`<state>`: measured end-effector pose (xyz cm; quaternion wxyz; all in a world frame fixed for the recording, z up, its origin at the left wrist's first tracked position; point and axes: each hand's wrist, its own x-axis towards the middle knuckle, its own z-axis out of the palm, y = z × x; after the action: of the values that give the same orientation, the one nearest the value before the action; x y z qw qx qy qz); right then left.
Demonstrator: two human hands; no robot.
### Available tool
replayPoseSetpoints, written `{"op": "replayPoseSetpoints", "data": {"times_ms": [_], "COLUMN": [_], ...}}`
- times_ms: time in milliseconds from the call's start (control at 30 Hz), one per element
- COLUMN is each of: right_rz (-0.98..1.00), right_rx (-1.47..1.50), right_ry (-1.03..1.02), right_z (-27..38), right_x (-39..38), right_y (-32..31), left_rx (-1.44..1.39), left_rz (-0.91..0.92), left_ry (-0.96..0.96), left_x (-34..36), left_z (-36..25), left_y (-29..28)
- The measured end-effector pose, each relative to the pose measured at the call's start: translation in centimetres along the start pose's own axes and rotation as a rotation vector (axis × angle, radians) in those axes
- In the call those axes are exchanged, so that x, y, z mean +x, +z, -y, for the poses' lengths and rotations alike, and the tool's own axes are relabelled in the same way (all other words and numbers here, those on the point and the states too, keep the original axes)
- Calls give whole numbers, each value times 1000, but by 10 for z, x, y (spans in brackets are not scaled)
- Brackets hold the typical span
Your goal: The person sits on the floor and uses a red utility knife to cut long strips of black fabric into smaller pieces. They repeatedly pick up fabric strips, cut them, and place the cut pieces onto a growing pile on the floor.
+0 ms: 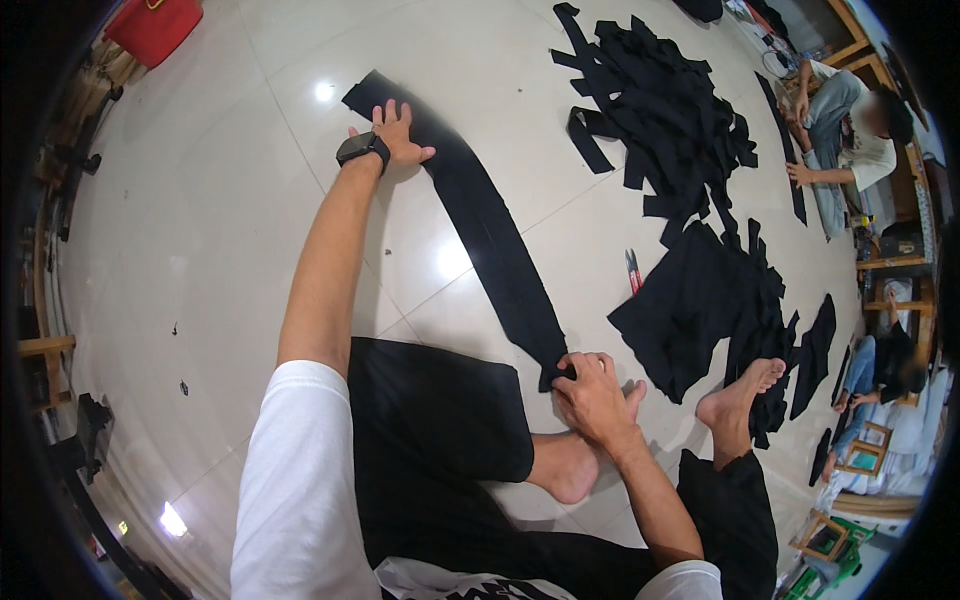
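Note:
A long black fabric strip (490, 230) lies slantwise across the tiled floor, its far end up and to the left. My left hand (398, 138), with a dark watch on the wrist, presses on the strip near that far end, fingers spread out flat. At the near end, beside my bare foot, my right hand (592, 395) has its fingers curled down and gripping the strip's narrow, bunched tip. Part of that tip is hidden beneath the fingers.
A tangled heap of black fabric strips (670, 110) lies far right, with larger black fabric pieces (690, 300) nearer me. Red-handled snips (633, 272) rest beside them. A red bin (155, 28) stands far left. Two other people (840, 130) sit along the right side.

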<state>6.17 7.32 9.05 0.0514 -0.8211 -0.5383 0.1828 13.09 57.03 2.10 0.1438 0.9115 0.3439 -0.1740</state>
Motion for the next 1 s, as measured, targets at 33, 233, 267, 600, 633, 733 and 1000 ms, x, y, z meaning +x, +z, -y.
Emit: {"op": "replayPoseSetpoints", "data": {"times_ms": [33,233,267,600,633,733,1000], "right_rz": [73,425,363,-556,-579,-590,-627], "right_rx": [15,209,211,-89,10,198,248], "right_ry": [16,226,308,501,532,665,519], "right_z": [-4,-60,-69,-141,-139,-130,-98], "right_x": [-3,-5,-3,64,76,89,69], "right_y": [-3,-31,-40,3,14,27,0], "left_rx": [-9,-2,4,-8,24,48,-240], "left_rz": [3,-96,-125,-6,-14,-155,-524], "left_ry": [0,-12,-13,446,439,476,331], "left_x": [-1,-5,-9,-193,-206,-231,-158], "left_z": [-1,5,7,-93,-87,-86,-49], "left_y": [1,4,3,79,94,112,62]}}
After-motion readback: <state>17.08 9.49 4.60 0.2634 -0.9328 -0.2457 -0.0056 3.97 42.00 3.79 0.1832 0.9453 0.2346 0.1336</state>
